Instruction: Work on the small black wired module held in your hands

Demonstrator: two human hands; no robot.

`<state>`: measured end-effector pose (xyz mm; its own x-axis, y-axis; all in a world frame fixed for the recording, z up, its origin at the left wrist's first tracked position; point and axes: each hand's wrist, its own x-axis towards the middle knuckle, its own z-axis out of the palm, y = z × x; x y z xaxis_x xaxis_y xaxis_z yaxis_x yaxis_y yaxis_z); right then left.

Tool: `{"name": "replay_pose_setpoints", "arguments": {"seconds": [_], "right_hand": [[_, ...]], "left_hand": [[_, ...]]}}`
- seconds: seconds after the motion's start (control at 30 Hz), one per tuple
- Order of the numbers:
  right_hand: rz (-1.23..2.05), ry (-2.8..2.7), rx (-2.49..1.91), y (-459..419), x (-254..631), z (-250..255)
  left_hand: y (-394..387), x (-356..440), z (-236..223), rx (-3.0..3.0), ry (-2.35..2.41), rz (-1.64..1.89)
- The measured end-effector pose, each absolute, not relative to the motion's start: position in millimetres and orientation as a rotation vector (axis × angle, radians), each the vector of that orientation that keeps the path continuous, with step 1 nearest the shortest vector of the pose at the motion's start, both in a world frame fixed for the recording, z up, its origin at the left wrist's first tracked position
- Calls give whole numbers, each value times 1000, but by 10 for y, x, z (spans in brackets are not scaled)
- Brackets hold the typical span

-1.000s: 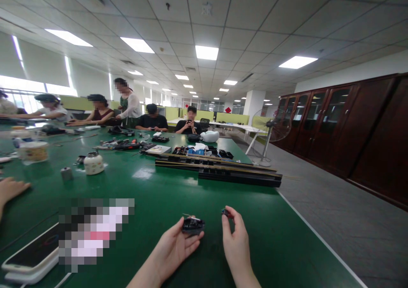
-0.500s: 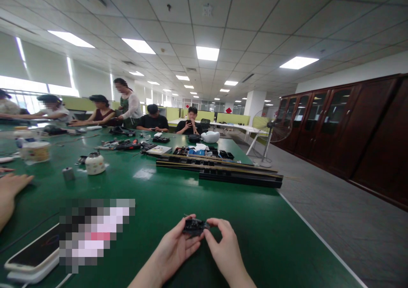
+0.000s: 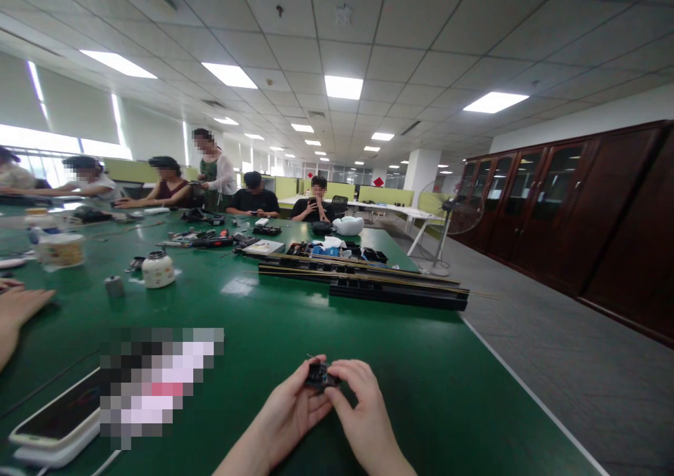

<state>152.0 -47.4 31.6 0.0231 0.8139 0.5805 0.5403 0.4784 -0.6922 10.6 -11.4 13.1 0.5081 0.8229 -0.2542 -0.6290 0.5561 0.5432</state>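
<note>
A small black device with its inner parts exposed (image 3: 317,375) is held between my two hands, above the near part of the green table (image 3: 253,335). My left hand (image 3: 292,406) is curled around its left side, palm up, with the thumb along the top. On the right end, the thumb and forefinger of my right hand (image 3: 361,402) pinch the same device and hide part of it. A thin wire or pin sticks up at its upper left. The exact kind of device is too small to make out.
Left of my hands lie a phone (image 3: 57,409) and a blurred-out patch. Long black rails (image 3: 400,295) with thin brass-coloured rods lie across the table. A white jar (image 3: 158,270) and a grey cylinder (image 3: 114,286) stand left. A co-worker's hand (image 3: 24,307) rests at the left edge.
My right hand has shifted slightly left along the device, its fingers covering more of the right end. The standing person in the background has turned and raised the upper body.
</note>
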Motion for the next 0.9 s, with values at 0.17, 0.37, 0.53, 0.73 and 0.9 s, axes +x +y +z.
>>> {"name": "replay_pose_setpoints", "arguments": {"seconds": [0.17, 0.37, 0.53, 0.73, 0.9], "right_hand": [[326, -1717, -1299, -420, 1544, 224], [378, -1742, -1348, -417, 1557, 237], [420, -1775, -1399, -456, 1548, 265], [465, -1733, -1343, -471, 1550, 252], [616, -1709, -1295, -478, 1555, 288]], "left_hand": [[-143, 141, 127, 441, 623, 920], [-153, 144, 141, 447, 693, 874], [-155, 138, 154, 477, 704, 842], [-151, 136, 141, 509, 736, 830], [-125, 115, 115, 509, 737, 836]]}}
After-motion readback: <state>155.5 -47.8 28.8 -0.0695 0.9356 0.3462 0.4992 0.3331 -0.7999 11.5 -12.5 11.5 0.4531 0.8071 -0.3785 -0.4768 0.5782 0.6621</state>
